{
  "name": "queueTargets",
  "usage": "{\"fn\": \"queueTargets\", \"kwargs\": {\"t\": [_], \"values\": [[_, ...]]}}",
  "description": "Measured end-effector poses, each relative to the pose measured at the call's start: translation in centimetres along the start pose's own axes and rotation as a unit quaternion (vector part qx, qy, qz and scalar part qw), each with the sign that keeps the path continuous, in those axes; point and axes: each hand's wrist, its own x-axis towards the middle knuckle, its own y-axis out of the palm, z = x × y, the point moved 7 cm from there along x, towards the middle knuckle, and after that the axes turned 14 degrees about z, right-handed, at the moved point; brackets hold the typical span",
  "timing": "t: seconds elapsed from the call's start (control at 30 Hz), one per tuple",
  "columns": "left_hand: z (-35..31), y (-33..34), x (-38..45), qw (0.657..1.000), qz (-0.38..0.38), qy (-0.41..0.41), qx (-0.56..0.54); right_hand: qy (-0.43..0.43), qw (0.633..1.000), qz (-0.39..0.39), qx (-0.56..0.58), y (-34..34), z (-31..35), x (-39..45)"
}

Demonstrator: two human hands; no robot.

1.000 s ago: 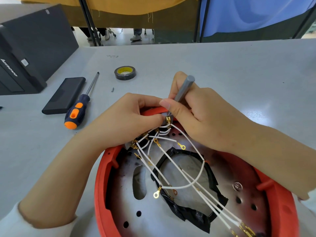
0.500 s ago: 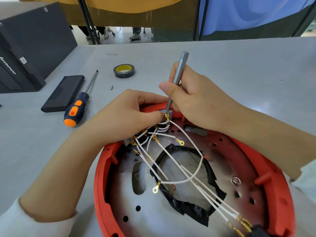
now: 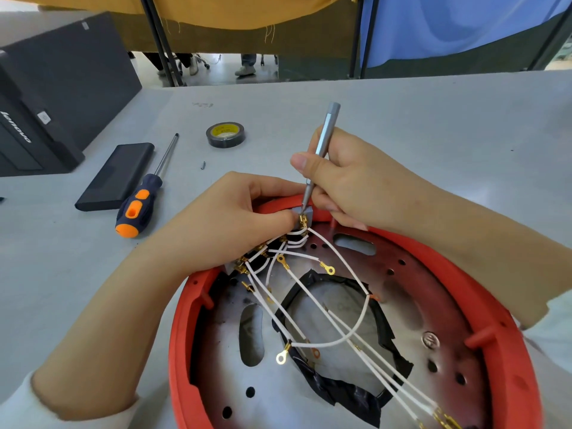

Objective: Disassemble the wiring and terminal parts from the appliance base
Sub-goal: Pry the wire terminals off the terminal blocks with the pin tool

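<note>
The round appliance base (image 3: pixel 501 360) has a red rim and a metal plate inside. It lies on the grey table close to me. Several white wires (image 3: pixel 337 323) with gold ring terminals cross the plate. They run to a grey terminal block (image 3: pixel 301 216) at the far rim. My left hand (image 3: pixel 229 224) grips that block, thumb beside the gold terminals. My right hand (image 3: pixel 356 181) holds a slim grey precision screwdriver (image 3: pixel 320 144) nearly upright, with its tip down on the top of the block.
An orange-and-blue screwdriver (image 3: pixel 139 205) lies left of the base, beside a flat black case (image 3: pixel 117 174). A roll of black tape (image 3: pixel 225 134) sits further back, with a tiny dark piece (image 3: pixel 203 165) near it. A black computer case (image 3: pixel 52 88) stands at the far left.
My right hand has raised the grey screwdriver from a slanted to a nearly upright position on the terminal block. My left hand keeps its hold on the block.
</note>
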Motion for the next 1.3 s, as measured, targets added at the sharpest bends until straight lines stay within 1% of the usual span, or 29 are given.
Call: {"fn": "queueTargets", "kwargs": {"t": [0.07, 0.27, 0.43, 0.53, 0.6, 0.77, 0.87, 0.93, 1.0, 1.1, 1.3], "values": [[-0.1, 0.0, 0.0, 1.000, 0.000, -0.003, 0.004, 0.005, 1.000, 0.004, 0.018, 0.0, -0.1, 0.1], [-0.3, 0.0, -0.1, 1.000, -0.002, -0.004, 0.003, 0.051, 0.992, 0.089, 0.068, 0.6, -0.4, 1.0], [-0.4, 0.1, -0.2, 1.000, 0.004, -0.013, 0.001, 0.099, 0.988, 0.113, 0.039, 0.6, -0.9, 1.9], [-0.5, 0.2, -0.2, 1.000, 0.005, -0.011, -0.001, 0.111, 0.986, 0.119, 0.046, 0.6, -0.9, 2.1], [-0.4, 0.2, -0.2, 1.000, 0.007, -0.010, -0.001, 0.093, 0.988, 0.110, 0.050, 0.6, -0.8, 1.9], [-0.1, 0.1, -0.1, 1.000, 0.002, -0.011, -0.006, -0.010, 0.996, 0.041, 0.079, 0.2, -0.4, -0.7], [0.1, -0.1, -0.2, 1.000, -0.012, -0.019, -0.002, -0.044, 0.998, -0.036, 0.023, -0.4, -0.4, -3.0], [0.3, -0.1, -0.1, 1.000, -0.013, -0.028, 0.002, -0.064, 0.996, -0.066, 0.007, -0.5, -0.1, -4.1], [0.3, 0.0, -0.1, 0.999, -0.014, -0.029, 0.001, -0.069, 0.995, -0.067, -0.010, -0.2, 0.2, -4.5], [0.4, 0.0, -0.2, 1.000, -0.011, -0.028, 0.000, -0.041, 0.995, -0.057, -0.066, 0.2, 0.2, -4.2], [0.3, -0.1, -0.2, 0.999, -0.018, -0.025, 0.016, -0.049, 0.997, -0.059, -0.031, 0.2, 0.1, -4.1]]}}
